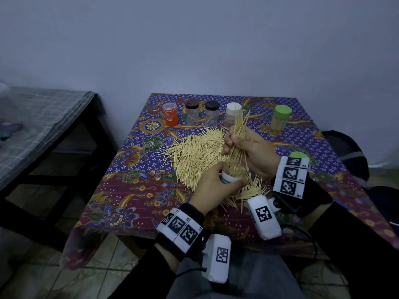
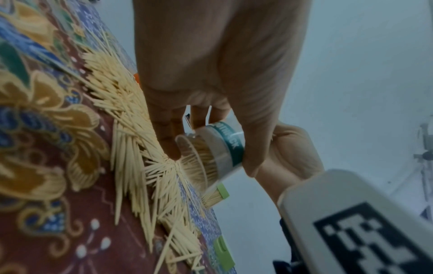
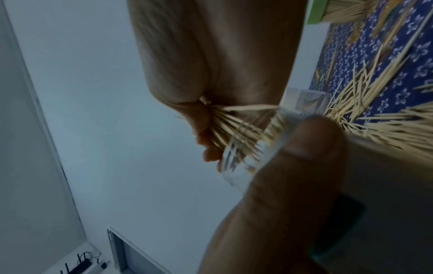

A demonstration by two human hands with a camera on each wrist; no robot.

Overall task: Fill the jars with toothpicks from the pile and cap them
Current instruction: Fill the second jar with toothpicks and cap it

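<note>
My left hand (image 1: pixel 212 186) grips an open clear jar (image 1: pixel 232 174) with a teal label band (image 2: pixel 230 143), held upright just above the cloth. Directly over its mouth my right hand (image 1: pixel 241 145) clutches a thick bundle of toothpicks (image 1: pixel 238 134), whose lower ends reach into the jar. In the right wrist view the bundle (image 3: pixel 236 128) fans from the fingers into the jar rim (image 3: pixel 234 166). A big loose pile of toothpicks (image 1: pixel 194 156) lies on the patterned tablecloth (image 1: pixel 133 190), left of and behind both hands.
Along the table's far edge stand an orange jar (image 1: pixel 170 114), a brown-capped jar (image 1: pixel 191 112), a black-capped jar (image 1: pixel 211 112), a white-capped jar (image 1: pixel 232 112) and a filled green-capped jar (image 1: pixel 281 118). A loose green cap (image 1: pixel 299 155) lies by my right wrist. A dark bench (image 1: pixel 43 134) stands left.
</note>
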